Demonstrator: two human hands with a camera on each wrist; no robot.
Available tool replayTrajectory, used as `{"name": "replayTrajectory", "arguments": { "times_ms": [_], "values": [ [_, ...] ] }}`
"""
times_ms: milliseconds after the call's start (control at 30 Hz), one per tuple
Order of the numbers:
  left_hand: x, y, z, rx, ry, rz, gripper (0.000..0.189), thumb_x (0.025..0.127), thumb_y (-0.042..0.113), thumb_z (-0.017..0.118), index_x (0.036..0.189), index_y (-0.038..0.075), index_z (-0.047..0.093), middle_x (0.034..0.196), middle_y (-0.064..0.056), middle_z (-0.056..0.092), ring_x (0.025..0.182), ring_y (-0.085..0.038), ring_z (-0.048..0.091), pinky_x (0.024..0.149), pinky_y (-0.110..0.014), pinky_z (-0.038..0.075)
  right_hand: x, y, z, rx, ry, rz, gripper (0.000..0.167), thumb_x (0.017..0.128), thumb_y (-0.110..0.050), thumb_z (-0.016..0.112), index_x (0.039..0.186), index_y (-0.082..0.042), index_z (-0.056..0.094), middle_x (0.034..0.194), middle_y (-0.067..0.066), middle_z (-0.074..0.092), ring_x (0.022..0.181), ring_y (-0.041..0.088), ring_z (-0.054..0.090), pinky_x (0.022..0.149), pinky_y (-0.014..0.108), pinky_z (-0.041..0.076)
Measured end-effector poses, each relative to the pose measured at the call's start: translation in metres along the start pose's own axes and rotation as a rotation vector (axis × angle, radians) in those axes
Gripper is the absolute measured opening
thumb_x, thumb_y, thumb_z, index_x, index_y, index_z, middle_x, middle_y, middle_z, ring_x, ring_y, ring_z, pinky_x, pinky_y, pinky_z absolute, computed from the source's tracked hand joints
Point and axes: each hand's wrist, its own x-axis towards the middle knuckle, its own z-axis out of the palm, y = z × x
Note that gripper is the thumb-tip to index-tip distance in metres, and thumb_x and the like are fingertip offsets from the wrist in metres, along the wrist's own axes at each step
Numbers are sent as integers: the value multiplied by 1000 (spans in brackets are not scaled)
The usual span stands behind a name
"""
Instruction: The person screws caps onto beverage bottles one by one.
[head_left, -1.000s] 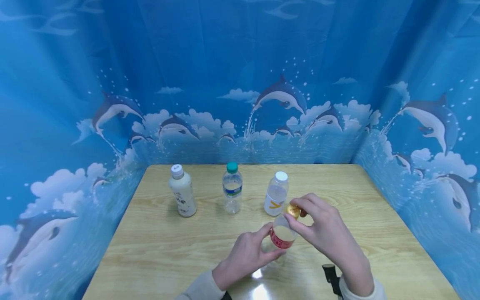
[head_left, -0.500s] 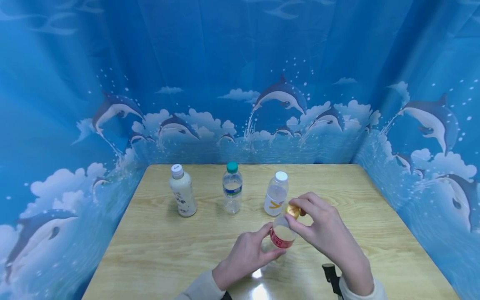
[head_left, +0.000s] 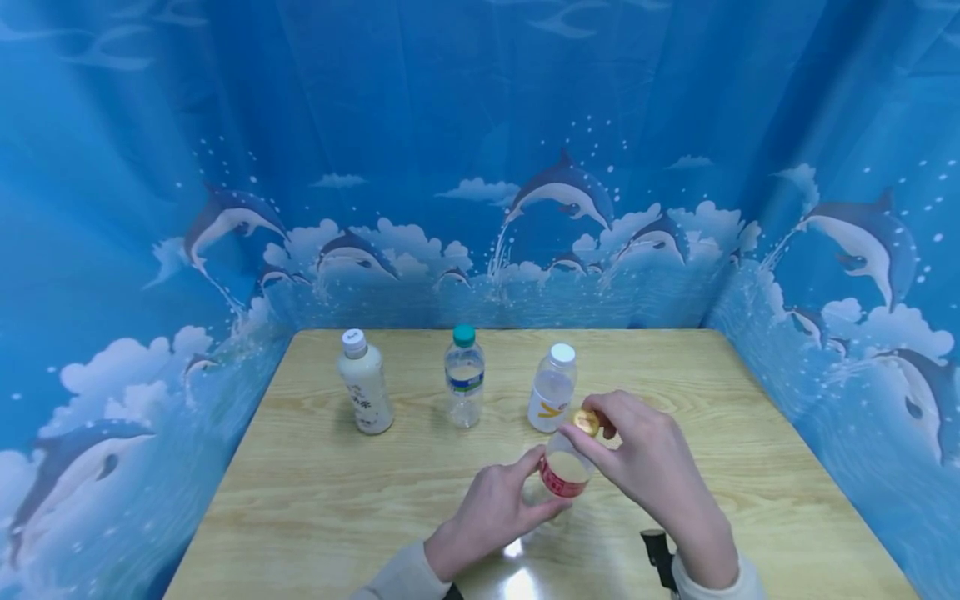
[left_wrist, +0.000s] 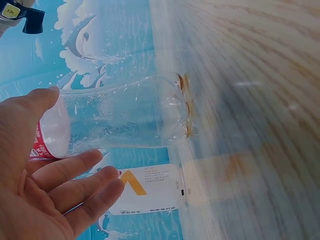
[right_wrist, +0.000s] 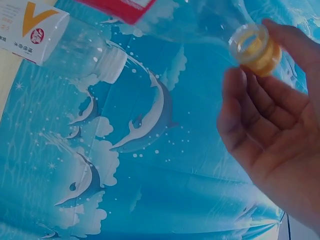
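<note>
My left hand (head_left: 498, 508) grips a clear plastic bottle (head_left: 567, 460) round its red label (head_left: 561, 482), thumb on one side and fingers on the other. In the left wrist view the clear lower body (left_wrist: 120, 112) of this bottle shows, its base at the wooden surface. My right hand (head_left: 652, 462) pinches the bottle's gold cap (head_left: 585, 422) between thumb and fingers. From the right wrist, the cap (right_wrist: 262, 55) appears at the bottle's neck; whether it is loose, I cannot tell.
Just behind stands a clear bottle (head_left: 553, 392) with a white cap and a yellow-marked label. Further left are a green-capped water bottle (head_left: 465, 383) and a cream-coloured bottle (head_left: 365, 387). A dolphin-printed blue curtain (head_left: 465, 125) surrounds the wooden table (head_left: 322, 517).
My right hand has shifted slightly left and its thumb and fingers have turned a little about the cap. The left hand and the bottle stay where they were.
</note>
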Motion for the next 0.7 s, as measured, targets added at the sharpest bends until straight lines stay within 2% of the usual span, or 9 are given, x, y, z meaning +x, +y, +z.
{"name": "replayTrajectory", "arguments": {
  "times_ms": [167, 267, 367, 567, 700],
  "values": [
    [0, 0, 0, 6, 17, 26, 66, 93, 55, 77, 142, 13, 60, 59, 17, 52, 46, 16, 25, 43, -5, 27, -1, 1, -3, 69, -36, -31, 27, 81, -8, 88, 106, -5, 78, 90, -4, 73, 77, 6, 66, 67, 14, 56],
    [0, -1, 0, 9, 16, 28, 67, 93, 55, 77, 142, 13, 60, 59, 16, 53, 46, 15, 25, 43, -5, 27, -2, 1, -3, 75, -45, -38, 27, 83, -7, 86, 108, -3, 78, 94, -1, 76, 79, 8, 71, 69, 19, 60],
    [1, -1, 0, 9, 13, 25, 67, 93, 55, 77, 142, 14, 59, 60, 16, 55, 46, 16, 26, 43, -5, 27, -1, 1, -3, 54, -40, -38, 26, 82, -10, 88, 105, -4, 78, 90, -2, 75, 77, 7, 68, 66, 20, 59],
    [0, -1, 1, -1, 9, 19, 66, 93, 54, 77, 143, 15, 59, 63, 14, 59, 46, 16, 28, 44, -5, 29, 1, 1, -3, -26, -38, -1, 28, 80, -23, 92, 98, -7, 77, 80, -5, 69, 70, 2, 56, 58, 19, 51],
    [0, -1, 1, -8, 1, 8, 66, 93, 54, 76, 144, 16, 59, 64, 16, 59, 46, 16, 29, 44, -6, 30, 0, 2, -5, 30, -73, 61, 34, 84, -24, 90, 112, -9, 77, 93, -5, 73, 77, 4, 62, 63, 22, 55]
  ]
}}
